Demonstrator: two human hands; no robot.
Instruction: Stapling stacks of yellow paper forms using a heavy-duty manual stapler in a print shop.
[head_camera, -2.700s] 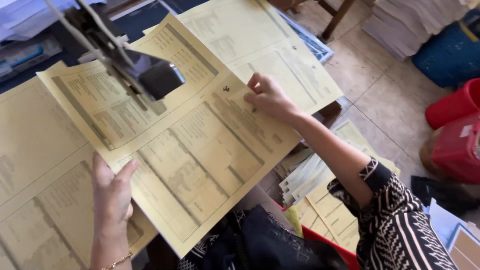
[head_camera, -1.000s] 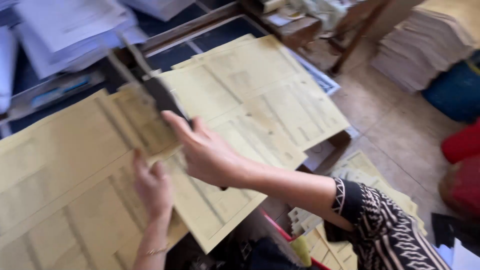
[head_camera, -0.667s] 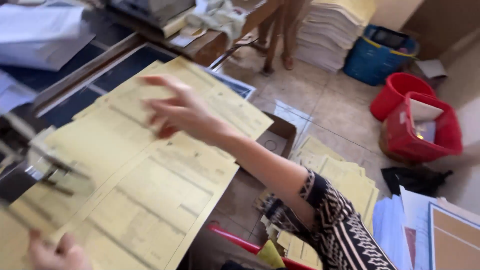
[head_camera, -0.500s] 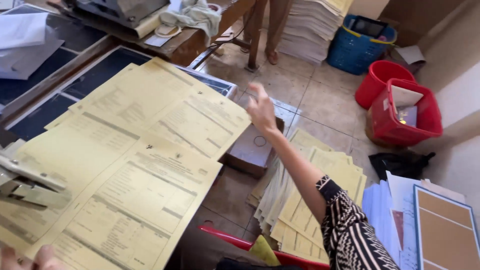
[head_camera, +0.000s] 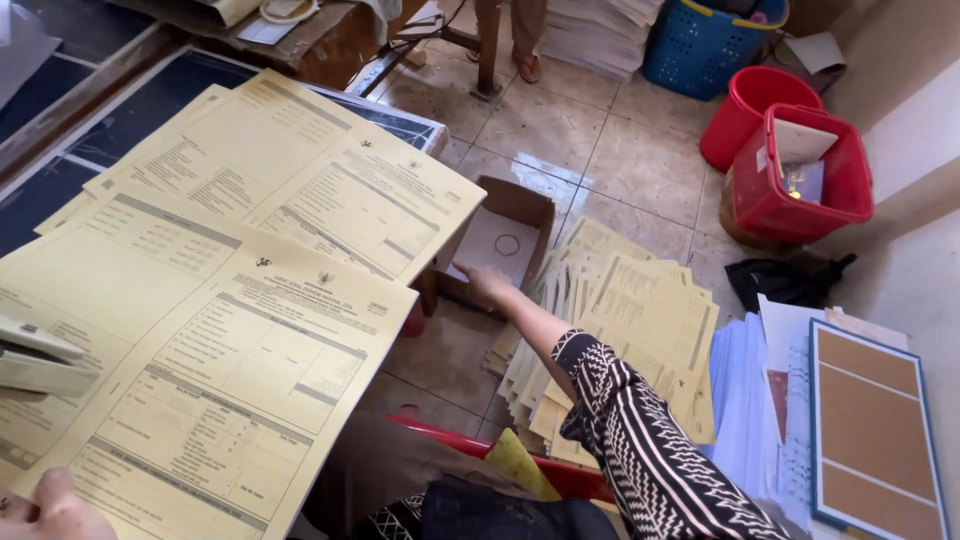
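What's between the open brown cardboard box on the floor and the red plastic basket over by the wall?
In the head view, only bare tiled floor lies between the open brown cardboard box and the red plastic basket.

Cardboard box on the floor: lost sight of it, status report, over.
Right hand open, fingers on the near rim of the cardboard box. Left hand pinning the yellow forms. Nothing in the way.

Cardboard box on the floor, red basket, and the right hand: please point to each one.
cardboard box (head_camera: 500, 245), head view, on its pale inner bottom.
red basket (head_camera: 765, 195), head view, on its front wall.
right hand (head_camera: 487, 285), head view, on the back of the hand.
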